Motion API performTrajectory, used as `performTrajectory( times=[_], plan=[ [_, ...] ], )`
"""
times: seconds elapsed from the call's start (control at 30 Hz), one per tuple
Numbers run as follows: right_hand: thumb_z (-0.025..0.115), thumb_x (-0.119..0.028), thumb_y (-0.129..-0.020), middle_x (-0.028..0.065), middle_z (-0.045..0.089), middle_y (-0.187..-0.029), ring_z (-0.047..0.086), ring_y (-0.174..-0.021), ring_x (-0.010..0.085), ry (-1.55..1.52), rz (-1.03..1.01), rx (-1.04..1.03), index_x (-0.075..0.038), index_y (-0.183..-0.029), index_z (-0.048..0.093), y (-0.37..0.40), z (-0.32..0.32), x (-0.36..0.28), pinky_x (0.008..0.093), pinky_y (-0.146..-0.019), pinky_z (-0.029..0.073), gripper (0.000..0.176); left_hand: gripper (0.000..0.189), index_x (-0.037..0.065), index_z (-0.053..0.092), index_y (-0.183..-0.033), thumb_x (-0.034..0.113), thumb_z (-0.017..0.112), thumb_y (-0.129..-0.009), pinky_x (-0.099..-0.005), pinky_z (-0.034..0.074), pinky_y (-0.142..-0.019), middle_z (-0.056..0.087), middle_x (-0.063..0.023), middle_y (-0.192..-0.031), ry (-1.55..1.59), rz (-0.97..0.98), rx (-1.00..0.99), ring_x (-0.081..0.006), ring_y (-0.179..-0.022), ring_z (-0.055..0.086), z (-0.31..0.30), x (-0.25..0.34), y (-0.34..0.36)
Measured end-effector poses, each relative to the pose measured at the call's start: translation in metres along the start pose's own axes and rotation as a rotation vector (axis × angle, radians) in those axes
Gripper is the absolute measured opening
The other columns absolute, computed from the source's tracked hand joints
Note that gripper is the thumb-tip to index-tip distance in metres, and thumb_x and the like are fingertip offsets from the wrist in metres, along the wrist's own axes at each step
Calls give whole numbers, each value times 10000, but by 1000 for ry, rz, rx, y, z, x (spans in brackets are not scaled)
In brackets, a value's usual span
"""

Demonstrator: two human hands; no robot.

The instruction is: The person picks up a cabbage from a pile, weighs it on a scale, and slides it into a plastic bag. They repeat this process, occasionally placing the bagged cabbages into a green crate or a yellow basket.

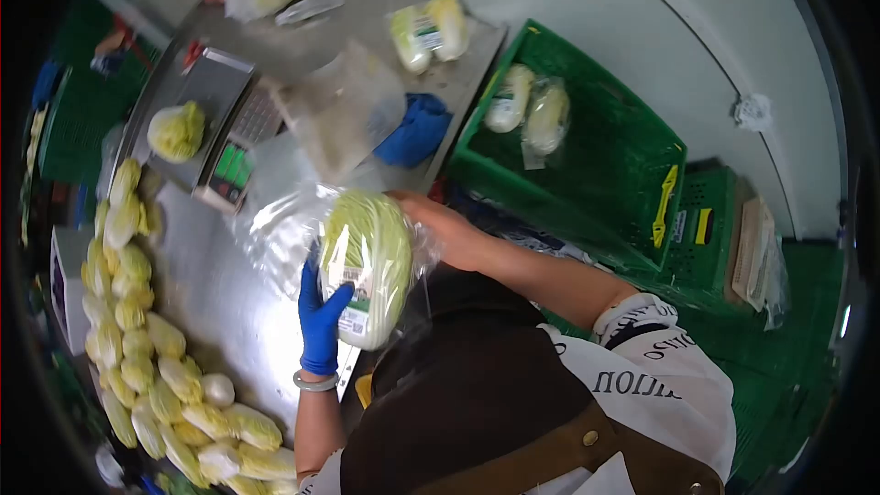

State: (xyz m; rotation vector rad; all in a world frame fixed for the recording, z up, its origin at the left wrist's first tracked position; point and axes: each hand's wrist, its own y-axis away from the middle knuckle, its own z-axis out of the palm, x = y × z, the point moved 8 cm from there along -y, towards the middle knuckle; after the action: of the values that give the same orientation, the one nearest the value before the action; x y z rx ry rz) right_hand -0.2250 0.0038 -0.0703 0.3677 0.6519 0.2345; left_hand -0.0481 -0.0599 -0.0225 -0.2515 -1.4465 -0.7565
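Observation:
A napa cabbage (368, 252) in a clear plastic bag (275, 225) is held up in front of my body, with a printed label (353, 298) on its side. My left hand (321, 316), in a blue glove, grips it from the left with the thumb across the label. My bare right hand (431, 225) is closed at the cabbage's far right side; its fingertips are hidden behind the cabbage and bag. Loose plastic spreads out to the left of the cabbage.
Many unwrapped napa cabbages (165, 399) line the steel table's (225, 298) left edge. One cabbage (176, 132) sits on a scale (215, 92). Plastic bags (344, 105), a blue cloth (412, 130) and wrapped cabbages (429, 34) lie farther back. A green crate (596, 137) at right holds two wrapped cabbages (527, 110).

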Motion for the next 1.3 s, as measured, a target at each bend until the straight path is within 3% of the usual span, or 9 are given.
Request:
performTrajectory(
  times=[0.07, 0.17, 0.3, 0.47, 0.7, 0.73, 0.87, 1.03, 1.3],
  plan=[
    [700, -231, -825, 136, 451, -1363, 465, -1234, 240, -369, -126, 4, -76, -1419, 311, 11, 3, -15, 414, -996, 414, 727, 660, 34, 274, -1465, 29, 559, -870, -333, 351, -1049, 405, -105, -1410, 25, 67, 112, -202, -1259, 426, 10, 11, -23],
    [690, -80, -801, 144, 520, -1277, 534, -1156, 240, 426, -407, 464, -79, -1392, 347, 102, -63, -84, 399, -921, 480, 683, 709, 29, 160, -1491, 106, 559, -910, -337, 340, -1065, 343, -147, -1442, 245, -185, -184, -218, -1295, 379, 168, 0, -49],
    [684, -10, -776, 119, 587, -1148, 604, -1022, 249, 9, -506, 785, -64, -1348, 383, 172, -210, -152, 367, -863, 521, 649, 756, 36, 172, -1491, 153, 617, -890, -355, 217, -1134, 219, -140, -1536, -193, 206, -530, -238, -1404, 239, 241, 22, -75],
    [655, -33, -808, 98, 588, -1165, 600, -1022, 238, 246, -740, 1195, -88, -1306, 440, 262, -389, -185, 376, -851, 519, 545, 346, 6, 562, -1236, 76, 598, -899, -329, 427, -972, 582, -119, -1245, -198, -69, -161, -212, -1131, 553, 155, -57, -119],
    [649, -137, -855, 68, 543, -1287, 530, -1163, 257, -39, -328, 901, -94, -1375, 420, 200, -519, -126, 408, -977, 417, 570, 202, 64, 648, -1075, 56, 617, -875, -355, 472, -879, 658, -120, -1062, -926, 214, 364, -283, -991, 615, -36, -91, -92],
    [633, -115, -854, 91, 536, -1290, 513, -1179, 272, 548, -235, 1051, -81, -1365, 429, 210, -520, -152, 407, -990, 401, 551, 216, 68, 643, -1082, 62, 624, -867, -368, 470, -883, 648, -124, -1076, -1031, 256, 391, -295, -1012, 604, -54, -92, -91],
    [608, -70, -831, 158, 554, -1234, 521, -1148, 332, 1972, -752, 1335, -44, -1292, 493, 165, -271, -234, 403, -981, 398, 476, 406, 113, 595, -1207, 153, 683, -813, -427, 402, -974, 538, -140, -1286, -1342, 290, 230, -337, -1186, 497, -93, -84, -112],
    [672, -184, -770, 132, 611, -1049, 580, -962, 319, 1913, -885, -171, -34, -1048, 610, -29, -24, -75, 433, -869, 465, 321, 700, 187, 458, -1381, 513, 643, -790, -483, 224, -1106, 364, -124, -1468, -1469, 324, -227, -355, -1363, 294, -76, -100, -141],
    [620, -359, -784, 101, 521, -1211, 459, -1139, 301, 2117, -797, -143, -153, -1072, 621, -220, -5, 64, 500, -943, 366, 354, 699, 214, 469, -1360, 372, 710, -722, -516, 290, -1000, 412, -135, -1379, -1548, 218, 81, -369, -1238, 369, -145, -140, -133]
  ],
)
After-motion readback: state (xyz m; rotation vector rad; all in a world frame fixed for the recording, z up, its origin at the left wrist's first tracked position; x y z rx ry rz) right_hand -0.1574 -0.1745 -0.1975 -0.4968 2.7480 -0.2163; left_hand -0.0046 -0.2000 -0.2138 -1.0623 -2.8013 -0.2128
